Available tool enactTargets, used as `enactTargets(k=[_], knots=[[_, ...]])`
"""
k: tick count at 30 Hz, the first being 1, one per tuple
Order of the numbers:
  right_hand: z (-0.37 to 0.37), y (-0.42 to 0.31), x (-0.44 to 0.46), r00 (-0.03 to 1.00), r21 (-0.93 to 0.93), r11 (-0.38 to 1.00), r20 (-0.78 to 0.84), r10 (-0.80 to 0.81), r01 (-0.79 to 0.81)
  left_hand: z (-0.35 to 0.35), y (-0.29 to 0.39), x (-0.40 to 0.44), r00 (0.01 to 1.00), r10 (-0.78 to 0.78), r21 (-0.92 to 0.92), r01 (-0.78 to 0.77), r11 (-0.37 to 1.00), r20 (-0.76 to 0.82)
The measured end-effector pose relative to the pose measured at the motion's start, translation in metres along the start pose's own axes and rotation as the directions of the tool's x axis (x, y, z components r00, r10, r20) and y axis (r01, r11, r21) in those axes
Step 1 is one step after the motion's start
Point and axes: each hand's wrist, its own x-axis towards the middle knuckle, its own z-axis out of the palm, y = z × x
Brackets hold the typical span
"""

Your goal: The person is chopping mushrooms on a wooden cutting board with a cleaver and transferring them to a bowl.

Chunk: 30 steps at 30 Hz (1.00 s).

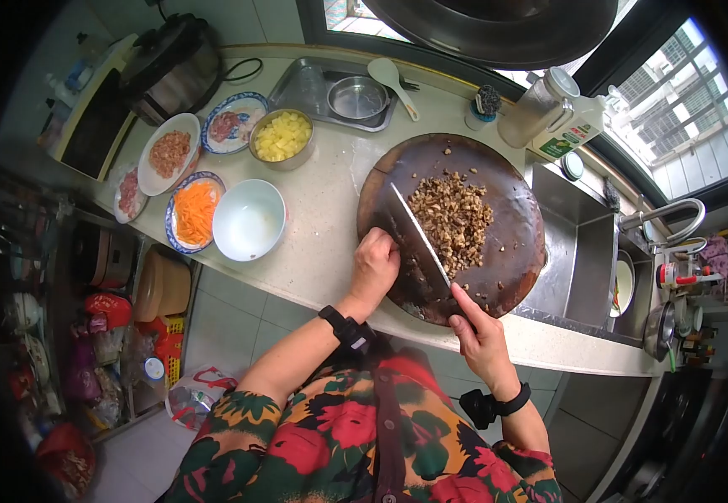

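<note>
A round, dark wooden chopping board (pixel 515 210) lies on the counter in front of me. Finely chopped brown food (pixel 456 218), perhaps mushroom, is heaped on its middle. My right hand (pixel 483 339) grips a cleaver (pixel 421 230) at the near side of the board, with the handle mostly hidden in the palm. The blade's bright edge line runs up and left, along the left flank of the heap. Curled into a loose fist, my left hand (pixel 374 267) rests at the board's left rim beside the blade. Nothing shows in its fingers.
Left on the counter are a white bowl (pixel 249 220), carrot shreds (pixel 195 213), a metal bowl of yellow cubes (pixel 282 136), minced meat (pixel 170 153) and a meat plate (pixel 235 122). Behind stands a metal tray (pixel 301 84). Right is the sink (pixel 569 251) with its faucet (pixel 674 214). A wok (pixel 498 33) hangs above.
</note>
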Motion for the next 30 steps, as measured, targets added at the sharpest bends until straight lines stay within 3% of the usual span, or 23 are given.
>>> enactTargets(k=[2,6,8,10,13,14,16,17,18,20,22,23,24,25,26,28,30], knots=[[0.003,0.001,-0.004,0.996,-0.047,0.998,-0.074,-0.056,0.052,0.000,0.000,0.000,1.000,0.009,0.006,-0.009,1.000,-0.010],[-0.002,0.006,0.001,0.997,-0.104,0.993,-0.049,-0.064,0.058,0.000,0.002,0.000,1.000,-0.005,0.008,0.005,1.000,0.004],[-0.010,0.005,0.002,0.996,0.084,0.995,-0.064,0.062,-0.057,-0.001,0.002,0.001,1.000,0.000,0.014,0.000,1.000,0.002],[-0.015,-0.006,0.001,0.994,0.098,0.993,-0.082,0.068,-0.060,0.000,0.003,0.002,1.000,0.005,0.018,-0.005,1.000,0.001],[-0.014,-0.006,0.008,0.949,-0.138,0.988,-0.295,-0.108,0.070,0.004,0.005,0.007,1.000,-0.004,0.008,0.004,1.000,0.000],[-0.014,-0.002,0.015,0.949,-0.139,0.988,-0.296,-0.112,0.073,0.007,0.004,0.010,0.998,0.021,-0.011,-0.021,1.000,0.051],[-0.015,0.007,0.029,0.962,-0.141,0.974,-0.236,0.139,-0.175,0.010,0.003,0.020,0.994,0.055,-0.033,-0.052,0.998,0.097],[-0.017,0.012,0.032,0.962,-0.147,0.988,-0.272,0.013,-0.055,0.012,0.004,0.027,0.996,0.043,0.011,-0.044,0.999,0.081],[-0.024,0.015,0.031,0.960,-0.150,0.987,-0.278,0.011,-0.055,0.015,0.004,0.034,0.997,0.030,0.055,-0.033,0.998,0.070],[-0.039,0.009,0.026,0.962,0.301,0.941,-0.172,0.212,-0.153,0.018,0.000,0.050,0.997,0.079,0.107,-0.081,0.991,0.025],[-0.038,-0.004,0.020,0.952,0.227,0.952,-0.182,0.248,-0.204,0.021,-0.003,0.062,0.994,0.106,0.244,-0.103,0.964,0.002],[-0.031,0.002,0.020,0.953,0.141,0.986,-0.277,0.124,-0.087,0.023,-0.002,0.065,0.995,0.013,0.248,-0.037,0.968,0.098],[-0.025,0.011,0.023,0.933,0.043,0.999,-0.359,-0.008,0.025,0.028,0.000,0.064,0.995,0.015,0.246,-0.039,0.968,0.099],[-0.018,0.026,0.033,0.884,-0.223,0.958,-0.389,-0.259,0.183,0.035,0.004,0.064,0.990,-0.020,0.183,-0.006,0.983,0.136],[-0.017,0.026,0.031,0.957,-0.102,0.992,-0.288,0.038,-0.070,0.039,0.012,0.065,0.983,-0.049,0.120,0.028,0.992,0.176],[-0.026,0.027,0.033,0.960,0.046,0.992,-0.251,0.124,-0.116,0.047,0.028,0.062,0.985,0.021,0.005,-0.023,1.000,0.171],[-0.038,0.016,0.030,0.950,0.342,0.924,-0.195,0.246,-0.169,0.047,0.042,0.062,0.960,0.069,-0.078,-0.050,0.996,0.271]])
